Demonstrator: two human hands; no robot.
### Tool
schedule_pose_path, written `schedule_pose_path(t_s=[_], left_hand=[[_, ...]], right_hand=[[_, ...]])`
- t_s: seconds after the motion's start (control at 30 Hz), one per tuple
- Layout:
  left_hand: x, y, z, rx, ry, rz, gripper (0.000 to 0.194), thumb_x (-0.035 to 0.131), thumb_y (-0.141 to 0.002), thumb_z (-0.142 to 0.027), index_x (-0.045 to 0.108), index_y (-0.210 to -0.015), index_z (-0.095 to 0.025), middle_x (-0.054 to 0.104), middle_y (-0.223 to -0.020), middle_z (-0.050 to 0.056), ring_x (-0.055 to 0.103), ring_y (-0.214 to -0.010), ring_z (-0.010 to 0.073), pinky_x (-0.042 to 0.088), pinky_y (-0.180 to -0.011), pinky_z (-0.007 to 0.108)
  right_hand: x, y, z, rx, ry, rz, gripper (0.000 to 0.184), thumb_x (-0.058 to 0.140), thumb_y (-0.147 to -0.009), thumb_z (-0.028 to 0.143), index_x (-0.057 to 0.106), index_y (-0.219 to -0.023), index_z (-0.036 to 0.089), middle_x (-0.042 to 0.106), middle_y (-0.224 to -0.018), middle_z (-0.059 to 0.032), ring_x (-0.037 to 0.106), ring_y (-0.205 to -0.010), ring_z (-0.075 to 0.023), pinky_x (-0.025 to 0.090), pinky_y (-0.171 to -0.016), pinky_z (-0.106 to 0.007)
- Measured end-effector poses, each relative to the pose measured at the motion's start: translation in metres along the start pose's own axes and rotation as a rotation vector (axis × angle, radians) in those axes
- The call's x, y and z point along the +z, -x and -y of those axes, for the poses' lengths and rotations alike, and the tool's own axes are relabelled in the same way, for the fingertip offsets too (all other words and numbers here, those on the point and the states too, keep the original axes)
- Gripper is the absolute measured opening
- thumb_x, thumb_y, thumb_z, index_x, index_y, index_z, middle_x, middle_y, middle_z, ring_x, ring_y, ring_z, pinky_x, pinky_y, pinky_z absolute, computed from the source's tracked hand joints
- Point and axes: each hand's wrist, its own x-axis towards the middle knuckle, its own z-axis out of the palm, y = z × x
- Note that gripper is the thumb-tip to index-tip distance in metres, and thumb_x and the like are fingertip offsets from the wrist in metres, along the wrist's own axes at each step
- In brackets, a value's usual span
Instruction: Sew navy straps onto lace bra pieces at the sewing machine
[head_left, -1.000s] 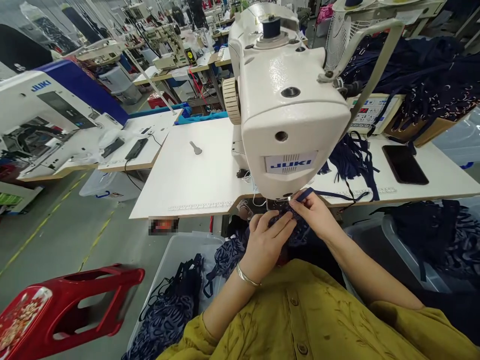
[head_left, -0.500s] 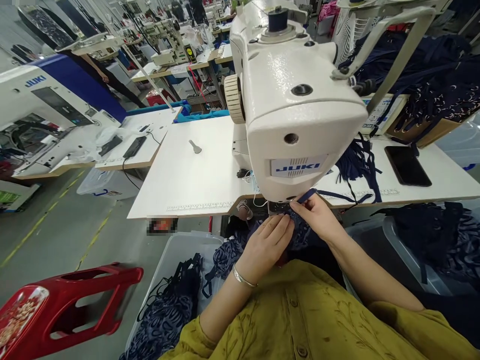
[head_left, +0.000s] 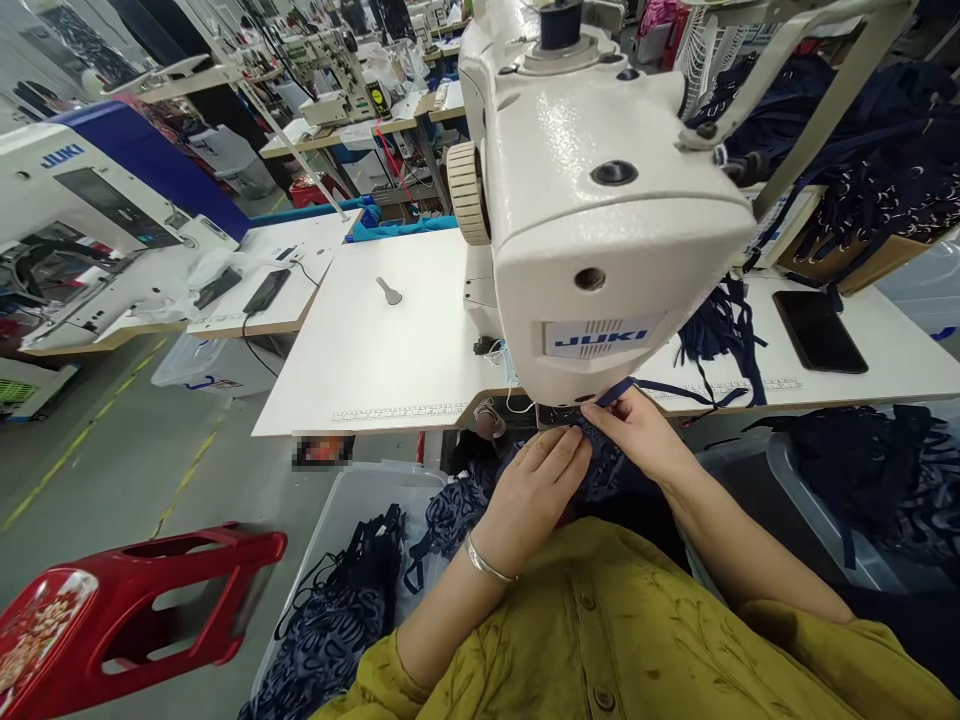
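Along the white ruler-marked desk's [head_left: 397,350] front edge, a narrow navy fabric strap [head_left: 619,388] is pinched in the right hand [head_left: 637,432], the left hand [head_left: 534,488] lying on patterned navy cloth [head_left: 606,472], its grip hidden from me, below a bulky white sewing machine [head_left: 615,250].

Sewing workshop, garment-making kind: JUKI sewing machine [head_left: 607,260] on worktop [head_left: 375,360], about 1 o'clock; second JUKI machine [head_left: 90,180] at 10; more machines [head_left: 322,80] behind, at 11; navy fabric [head_left: 877,110] heaped at 2; bin [head_left: 390,478] of patterned fabric [head_left: 341,605] at 7.
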Motion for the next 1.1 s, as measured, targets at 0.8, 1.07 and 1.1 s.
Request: schedule_pose_path(t_s=[0.8, 1.07, 1.1], left_hand=[[0.000, -0.002, -0.004, -0.042, -0.050, 0.010, 0.032, 0.046, -0.095, -0.014, 0.054, -0.126, -0.014, 0.061, -0.129, 0.008, 0.052, -0.123, 0.0198, 0.045, -0.104, 0.036], [0.007, -0.010, -0.017, -0.103, -0.213, -0.007, 0.034, 0.048, -0.094, -0.015, 0.054, -0.127, -0.009, 0.061, -0.126, 0.013, 0.057, -0.113, 0.0227, 0.049, -0.099, 0.036], [0.008, -0.011, -0.018, -0.106, -0.238, -0.011, 0.035, 0.048, -0.094, -0.017, 0.053, -0.127, -0.008, 0.061, -0.126, 0.014, 0.057, -0.113, 0.0234, 0.049, -0.098, 0.036]], right_hand=[[-0.006, -0.005, 0.013, -0.005, 0.211, 0.005, 0.023, 0.054, -0.089, 0.041, 0.054, -0.104, 0.023, 0.057, -0.081, -0.0013, 0.056, -0.084, -0.0200, 0.045, -0.077, -0.033], [-0.003, -0.030, 0.014, -0.135, 0.433, -0.038, 0.010, 0.056, -0.082, 0.029, 0.062, -0.083, 0.021, 0.068, -0.086, -0.0065, 0.061, -0.093, -0.0273, 0.047, -0.084, -0.041], [-0.002, -0.033, 0.014, -0.154, 0.420, -0.040, 0.010, 0.056, -0.081, 0.027, 0.063, -0.084, 0.021, 0.069, -0.087, -0.0068, 0.061, -0.096, -0.0283, 0.047, -0.085, -0.042]])
